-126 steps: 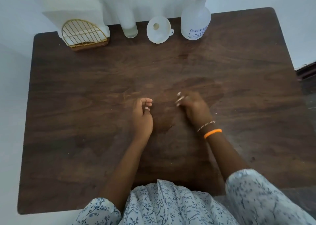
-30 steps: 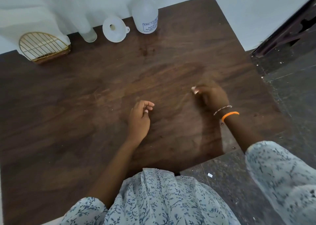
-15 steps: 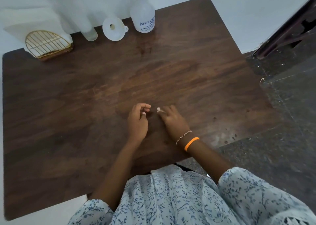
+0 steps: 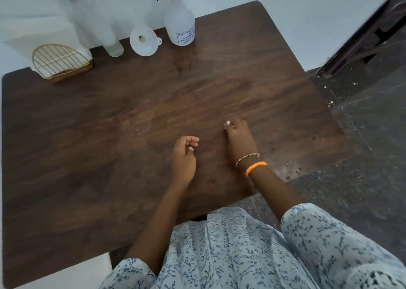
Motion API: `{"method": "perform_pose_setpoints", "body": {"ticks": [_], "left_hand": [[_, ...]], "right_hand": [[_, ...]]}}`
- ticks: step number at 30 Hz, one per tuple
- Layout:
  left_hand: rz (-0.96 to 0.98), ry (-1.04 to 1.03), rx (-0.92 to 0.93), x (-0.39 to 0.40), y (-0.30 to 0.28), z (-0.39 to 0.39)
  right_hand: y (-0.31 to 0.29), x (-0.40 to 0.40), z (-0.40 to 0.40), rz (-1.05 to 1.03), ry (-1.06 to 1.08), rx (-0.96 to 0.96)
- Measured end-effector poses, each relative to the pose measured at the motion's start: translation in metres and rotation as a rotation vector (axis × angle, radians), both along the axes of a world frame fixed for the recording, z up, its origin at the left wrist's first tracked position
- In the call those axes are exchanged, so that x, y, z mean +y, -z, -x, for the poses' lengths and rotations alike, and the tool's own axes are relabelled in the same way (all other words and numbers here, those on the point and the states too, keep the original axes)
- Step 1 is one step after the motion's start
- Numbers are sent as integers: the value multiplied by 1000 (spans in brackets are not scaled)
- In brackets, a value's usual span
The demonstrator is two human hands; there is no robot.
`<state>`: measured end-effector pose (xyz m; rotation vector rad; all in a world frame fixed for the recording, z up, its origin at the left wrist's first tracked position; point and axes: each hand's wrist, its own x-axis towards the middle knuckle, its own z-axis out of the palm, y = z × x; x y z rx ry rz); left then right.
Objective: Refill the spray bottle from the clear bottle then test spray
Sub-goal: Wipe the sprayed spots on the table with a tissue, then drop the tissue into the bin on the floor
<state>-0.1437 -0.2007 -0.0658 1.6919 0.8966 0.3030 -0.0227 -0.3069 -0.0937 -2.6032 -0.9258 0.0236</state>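
Both hands lie on the dark wooden table (image 4: pixel 109 157), near its front edge. The left hand (image 4: pixel 184 159) rests on its side with the fingers loosely curled and holding nothing. The right hand (image 4: pixel 239 138) lies palm down just beside it, a little farther out. Its fingers look bent down onto the wood, but that part is blurry, so I cannot tell if they pinch something tiny. That wrist wears an orange band (image 4: pixel 256 167) and a beaded bracelet (image 4: pixel 247 158).

Well away from the hands, at the back edge, stand the things in a row. The spray bottle (image 4: pixel 180 25) with its black trigger top stands upright on the right. Just beside it is a white funnel (image 4: pixel 144 41), wide end up. Next comes the tall clear bottle (image 4: pixel 98 25) with a purple cap. A gold wire napkin holder (image 4: pixel 60 62) with white napkins is at the left end.
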Motion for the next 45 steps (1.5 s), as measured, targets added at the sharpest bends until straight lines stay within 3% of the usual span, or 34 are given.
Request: {"method": "perform_pose_setpoints", "body": {"ticks": [3,6,9,12,14,18,23,27,36,45], "left_hand": [[31,-37,-10,3,1,2],[54,-51,-13,4,0,4],[96,-34,-30,0,0,0],[147,-6,-37,-7,-1,-11],[151,13,-44,-14,-6,-24],[175,108,-75,-29,-20,-55],[212,248,-131,-54,-37,-117],[223,339,-161,-82,-49,-184],[241,374,-123,-184,-52,-371],[347,378,207,-248,24,-502]], "right_hand": [[2,7,40,-16,-153,-115],[2,5,66,-34,-258,-32],[-13,2,63,-209,-247,402],[-35,-8,53,-380,55,841],[-48,-18,44,-500,185,966],[-65,-41,13,-674,317,1054],[-83,-72,-37,-1155,530,1230],[-94,-108,-98,-1335,601,1244],[-92,-207,-277,-1417,725,1212],[-11,-264,-399,-1520,939,1340]]}}
